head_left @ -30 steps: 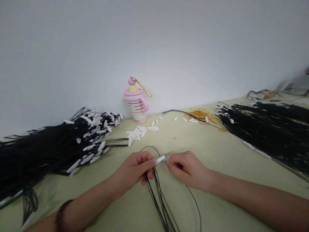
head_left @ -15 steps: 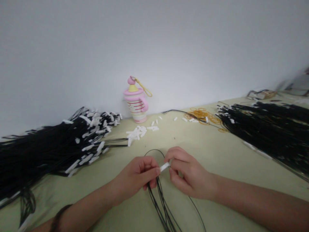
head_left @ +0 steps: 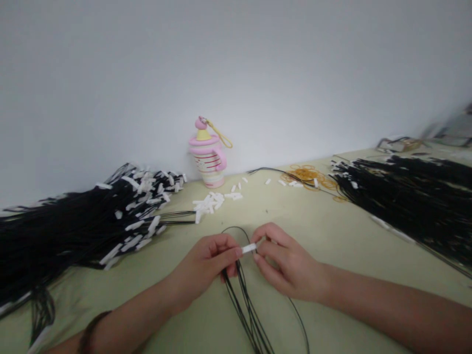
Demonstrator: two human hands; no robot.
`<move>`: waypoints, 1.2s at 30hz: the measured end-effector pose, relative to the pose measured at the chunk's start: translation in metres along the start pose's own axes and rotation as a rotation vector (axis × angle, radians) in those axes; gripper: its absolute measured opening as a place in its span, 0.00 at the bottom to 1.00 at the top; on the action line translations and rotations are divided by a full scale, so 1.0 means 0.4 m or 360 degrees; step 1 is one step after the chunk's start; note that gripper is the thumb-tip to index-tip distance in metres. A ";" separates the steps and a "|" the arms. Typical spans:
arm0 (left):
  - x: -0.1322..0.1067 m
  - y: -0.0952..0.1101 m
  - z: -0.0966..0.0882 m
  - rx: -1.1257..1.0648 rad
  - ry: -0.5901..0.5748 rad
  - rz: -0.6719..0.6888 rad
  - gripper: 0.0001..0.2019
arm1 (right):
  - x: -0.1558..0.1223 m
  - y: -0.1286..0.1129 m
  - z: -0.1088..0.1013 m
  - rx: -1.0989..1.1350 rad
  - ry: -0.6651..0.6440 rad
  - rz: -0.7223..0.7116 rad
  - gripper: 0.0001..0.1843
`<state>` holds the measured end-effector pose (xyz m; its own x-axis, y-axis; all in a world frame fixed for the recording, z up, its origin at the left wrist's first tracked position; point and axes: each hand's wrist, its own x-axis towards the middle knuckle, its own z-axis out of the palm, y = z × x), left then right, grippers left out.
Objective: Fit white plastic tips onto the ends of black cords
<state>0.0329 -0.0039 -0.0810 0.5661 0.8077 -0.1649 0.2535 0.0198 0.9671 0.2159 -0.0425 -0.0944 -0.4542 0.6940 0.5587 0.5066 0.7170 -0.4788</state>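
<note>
Over the tabletop (head_left: 306, 221), the left grip (head_left: 212, 260) pinches a white piece (head_left: 248, 248)

There is one cup (head_left: 207, 162). Left of it lies one wire pile (head_left: 66, 223); right of it, a second wire pile (head_left: 405, 204) and one heap of rubber bands (head_left: 307, 173). Before it are one left hand (head_left: 216, 260), one right hand (head_left: 285, 260) and one heap of white plugs (head_left: 211, 201), not exactly countable.

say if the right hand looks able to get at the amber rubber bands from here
Probably yes: nothing tall stands between the right hand and the amber rubber bands, only low black wires and small white pieces near them. It is at the held white piece, though.
</note>
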 end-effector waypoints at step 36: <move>0.006 -0.006 0.000 0.0232 0.0045 0.0017 0.11 | -0.006 -0.057 0.029 0.0243 -0.0423 0.0500 0.07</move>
<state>0.0337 -0.0021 -0.0838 0.5475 0.8237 -0.1474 0.3600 -0.0729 0.9301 0.1971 -0.0597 -0.0927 -0.4783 0.8583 0.1857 0.5451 0.4559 -0.7036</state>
